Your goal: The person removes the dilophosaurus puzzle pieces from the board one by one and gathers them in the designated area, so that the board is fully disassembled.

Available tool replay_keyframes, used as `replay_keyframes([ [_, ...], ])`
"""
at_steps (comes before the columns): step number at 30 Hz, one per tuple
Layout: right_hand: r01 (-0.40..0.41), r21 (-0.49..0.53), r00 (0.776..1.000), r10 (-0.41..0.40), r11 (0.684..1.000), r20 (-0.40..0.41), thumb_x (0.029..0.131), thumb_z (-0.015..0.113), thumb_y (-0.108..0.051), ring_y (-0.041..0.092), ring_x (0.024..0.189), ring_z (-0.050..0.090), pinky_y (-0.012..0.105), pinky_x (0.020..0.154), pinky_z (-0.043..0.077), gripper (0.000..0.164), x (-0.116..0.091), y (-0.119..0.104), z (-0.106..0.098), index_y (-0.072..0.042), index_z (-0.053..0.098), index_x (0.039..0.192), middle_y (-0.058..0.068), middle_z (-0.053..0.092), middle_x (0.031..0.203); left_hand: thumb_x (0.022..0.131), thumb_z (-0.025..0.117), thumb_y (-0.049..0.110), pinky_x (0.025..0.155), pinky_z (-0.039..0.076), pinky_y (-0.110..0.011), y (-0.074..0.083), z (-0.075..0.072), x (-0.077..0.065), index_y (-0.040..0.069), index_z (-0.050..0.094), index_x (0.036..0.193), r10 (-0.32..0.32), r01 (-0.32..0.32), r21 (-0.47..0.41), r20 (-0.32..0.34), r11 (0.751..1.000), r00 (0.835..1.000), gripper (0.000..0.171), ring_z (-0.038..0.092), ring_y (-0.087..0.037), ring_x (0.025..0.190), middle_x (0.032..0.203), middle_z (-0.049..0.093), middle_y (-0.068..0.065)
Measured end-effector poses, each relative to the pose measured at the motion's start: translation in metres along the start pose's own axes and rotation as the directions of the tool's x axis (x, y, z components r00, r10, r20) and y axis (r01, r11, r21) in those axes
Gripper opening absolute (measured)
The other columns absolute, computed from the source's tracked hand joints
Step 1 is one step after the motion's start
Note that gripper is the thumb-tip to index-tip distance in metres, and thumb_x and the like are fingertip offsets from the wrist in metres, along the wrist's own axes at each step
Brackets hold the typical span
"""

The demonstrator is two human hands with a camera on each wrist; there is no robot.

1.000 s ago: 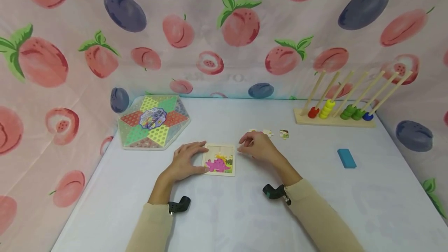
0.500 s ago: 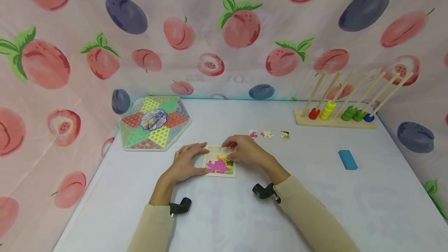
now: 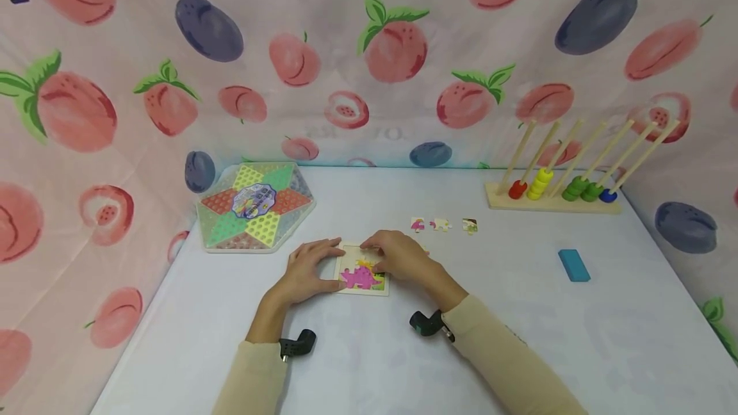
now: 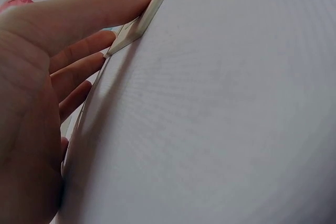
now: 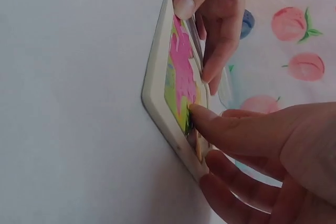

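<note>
A small square jigsaw puzzle board (image 3: 369,292) lies on the white table, a pink dinosaur picture in its lower part and bare wood at its upper left. My left hand (image 3: 308,268) holds its left side, thumb at the near corner and fingers by the far corner. Over the board's upper right, my right hand (image 3: 403,258) pinches a puzzle piece, mostly hidden by the fingers. In the right wrist view its thumb (image 5: 207,119) presses at the picture's edge. Behind that hand lie loose puzzle pieces: one pink (image 3: 418,225), one pale (image 3: 440,225), one brown and green (image 3: 469,226).
A hexagonal Chinese checkers board (image 3: 262,216) lies at the back left. A wooden bead-counting rack (image 3: 553,202) with upright rods stands at the back right. A blue block (image 3: 574,266) lies to the right. Fruit-printed cloth (image 3: 346,50) hangs behind the table.
My right hand has moved left from beside the puzzle board to over its upper right, uncovering the loose pieces behind. My left hand keeps its place on the board.
</note>
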State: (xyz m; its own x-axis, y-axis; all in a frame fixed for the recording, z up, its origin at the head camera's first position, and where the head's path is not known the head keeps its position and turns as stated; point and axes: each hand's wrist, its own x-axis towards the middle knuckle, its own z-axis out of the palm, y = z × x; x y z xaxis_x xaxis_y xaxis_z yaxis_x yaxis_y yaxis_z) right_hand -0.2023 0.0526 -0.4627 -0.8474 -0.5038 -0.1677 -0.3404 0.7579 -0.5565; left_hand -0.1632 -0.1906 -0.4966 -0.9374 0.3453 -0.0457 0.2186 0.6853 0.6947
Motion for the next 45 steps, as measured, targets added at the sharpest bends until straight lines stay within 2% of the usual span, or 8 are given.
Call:
replay_keyframes([
  [6,-0.019,-0.062,1.000,0.017,0.998,-0.024,0.085,0.083,-0.019,0.016,0.099,0.065,0.035,0.088,0.055,0.041,-0.0030,-0.0065,0.0007,-0.020,0.074,0.124,0.000,0.076,0.113,0.078,0.085,0.032,0.122,0.010,-0.062,-0.0009,-0.0002,0.0012,0.021,0.064,0.135,-0.008,0.007,0.005,0.003,1.000,1.000,0.061,0.032,-0.032,0.151,0.162,0.045,0.000],
  [12,-0.009,-0.044,1.000,0.008,0.999,-0.015,0.086,0.081,-0.018,0.015,0.098,0.067,0.035,0.089,0.055,0.036,-0.0040,-0.0062,0.0034,-0.019,0.076,0.122,-0.003,0.078,0.102,0.078,0.085,0.031,0.122,0.010,-0.062,-0.0006,-0.0017,-0.0003,0.020,0.064,0.134,-0.014,0.014,-0.004,0.002,1.000,1.000,0.061,0.032,-0.032,0.151,0.162,0.045,-0.001],
  [24,0.023,0.034,0.999,-0.024,0.999,0.028,0.088,0.079,-0.012,0.014,0.097,0.064,0.033,0.092,0.057,0.030,-0.0011,0.0010,0.0041,-0.017,0.077,0.117,-0.001,0.077,0.108,0.078,0.085,0.031,0.123,0.008,-0.062,-0.0028,0.0010,-0.0002,0.021,0.064,0.134,-0.016,0.016,-0.018,0.006,1.000,1.000,0.061,0.031,-0.031,0.151,0.162,0.045,0.000],
  [30,0.045,0.079,0.997,-0.051,0.996,0.065,0.089,0.076,-0.008,0.013,0.094,0.062,0.030,0.089,0.058,0.038,0.0002,0.0018,0.0025,-0.014,0.073,0.126,0.002,0.074,0.107,0.078,0.085,0.030,0.122,0.009,-0.062,-0.0017,0.0000,0.0004,0.020,0.064,0.134,-0.013,0.013,-0.010,0.000,1.000,1.000,0.060,0.032,-0.032,0.151,0.162,0.045,-0.001],
  [36,0.061,0.075,0.993,-0.068,0.995,0.099,0.091,0.074,-0.006,0.013,0.093,0.060,0.028,0.087,0.057,0.039,0.0014,0.0021,0.0013,-0.014,0.072,0.129,0.004,0.074,0.111,0.081,0.083,0.030,0.122,0.010,-0.063,-0.0011,-0.0003,0.0010,0.020,0.065,0.133,-0.005,0.005,-0.006,-0.008,1.000,1.000,0.056,0.033,-0.032,0.151,0.162,0.046,-0.002],
  [45,0.067,0.061,0.991,-0.073,0.996,0.111,0.092,0.074,-0.006,0.014,0.091,0.057,0.028,0.085,0.055,0.034,0.0029,0.0030,0.0013,-0.014,0.071,0.125,0.001,0.068,0.099,0.082,0.084,0.031,0.122,0.009,-0.063,-0.0007,0.0009,0.0005,0.021,0.065,0.132,-0.013,0.013,-0.018,-0.012,1.000,1.000,0.055,0.033,-0.032,0.151,0.162,0.046,-0.002],
])
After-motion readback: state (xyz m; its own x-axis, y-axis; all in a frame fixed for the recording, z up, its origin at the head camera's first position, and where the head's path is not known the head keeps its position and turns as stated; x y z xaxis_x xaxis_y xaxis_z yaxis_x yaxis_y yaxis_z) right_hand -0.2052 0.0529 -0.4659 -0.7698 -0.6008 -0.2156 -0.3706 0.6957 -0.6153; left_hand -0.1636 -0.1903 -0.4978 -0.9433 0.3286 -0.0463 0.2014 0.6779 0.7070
